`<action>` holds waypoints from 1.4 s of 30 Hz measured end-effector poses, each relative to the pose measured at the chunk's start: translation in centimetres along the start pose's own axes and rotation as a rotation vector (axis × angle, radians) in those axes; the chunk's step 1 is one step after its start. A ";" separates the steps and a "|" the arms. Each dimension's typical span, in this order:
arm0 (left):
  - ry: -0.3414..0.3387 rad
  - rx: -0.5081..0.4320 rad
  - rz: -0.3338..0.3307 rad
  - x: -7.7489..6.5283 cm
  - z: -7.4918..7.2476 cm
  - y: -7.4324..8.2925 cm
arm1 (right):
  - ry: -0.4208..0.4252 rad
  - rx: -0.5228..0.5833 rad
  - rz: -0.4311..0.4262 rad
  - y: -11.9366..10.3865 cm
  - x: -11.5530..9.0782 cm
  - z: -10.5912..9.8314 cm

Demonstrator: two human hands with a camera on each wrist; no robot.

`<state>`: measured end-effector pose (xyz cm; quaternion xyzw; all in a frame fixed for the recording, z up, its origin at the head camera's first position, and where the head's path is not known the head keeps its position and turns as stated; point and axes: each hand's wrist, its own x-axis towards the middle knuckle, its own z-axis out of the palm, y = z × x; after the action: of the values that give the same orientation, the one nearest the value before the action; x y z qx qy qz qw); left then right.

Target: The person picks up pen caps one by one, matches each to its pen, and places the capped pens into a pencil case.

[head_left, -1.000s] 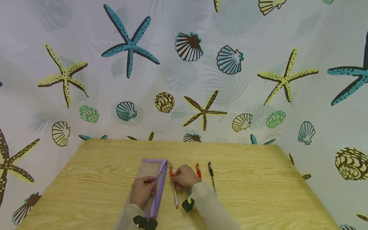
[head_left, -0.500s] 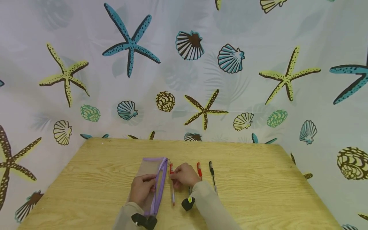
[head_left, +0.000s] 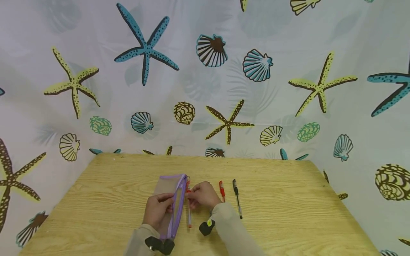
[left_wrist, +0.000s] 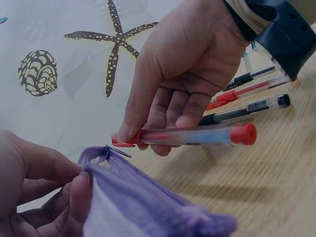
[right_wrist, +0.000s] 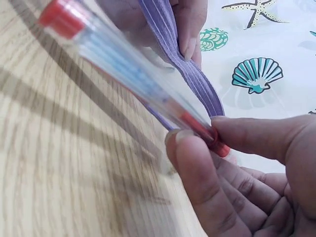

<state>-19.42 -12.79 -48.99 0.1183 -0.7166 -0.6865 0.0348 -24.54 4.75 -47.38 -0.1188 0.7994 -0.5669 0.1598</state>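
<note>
A mesh pencil case (head_left: 164,185) with purple zipper edges lies on the table, its zipper side parted. My left hand (head_left: 156,210) pinches the case's purple edge (left_wrist: 133,190) between thumb and fingers. Just right of the opening, my right hand (head_left: 204,196) holds a clear-barrelled red pen (head_left: 189,215) by its red cap end. The left wrist view has this pen (left_wrist: 190,135) raised off the table, its red end plug pointing right. In the right wrist view the pen (right_wrist: 128,69) runs beside the purple zipper band (right_wrist: 182,59), apparently outside the case.
Right of my right hand lie another red pen (head_left: 222,189) and a black pen (head_left: 236,196). A further black pen (left_wrist: 249,108), mostly covered by my hand in the head view, lies nearer. A shell-and-starfish patterned curtain (head_left: 192,85) hangs behind the wooden table (head_left: 288,206).
My right hand has brought the red pen leftward, right up beside the pencil case's opening. The left hand keeps its hold on the case's edge, nearly still.
</note>
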 end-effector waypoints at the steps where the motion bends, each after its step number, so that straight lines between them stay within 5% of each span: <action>1: 0.001 -0.002 -0.003 0.1 0.0 0.0 | -0.001 0.010 0.000 0.0 0.0 0.1; 17: -0.008 -0.042 -0.016 -0.2 0.0 0.2 | 0.033 0.069 0.008 -0.9 0.2 1.3; 42: 0.003 -0.122 -0.014 -0.1 0.4 0.1 | 0.071 0.010 -0.019 -1.3 0.8 2.0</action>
<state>-19.37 -12.36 -48.94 0.1220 -0.6725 -0.7290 0.0384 -24.44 2.28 -46.85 -0.1056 0.8006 -0.5760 0.1266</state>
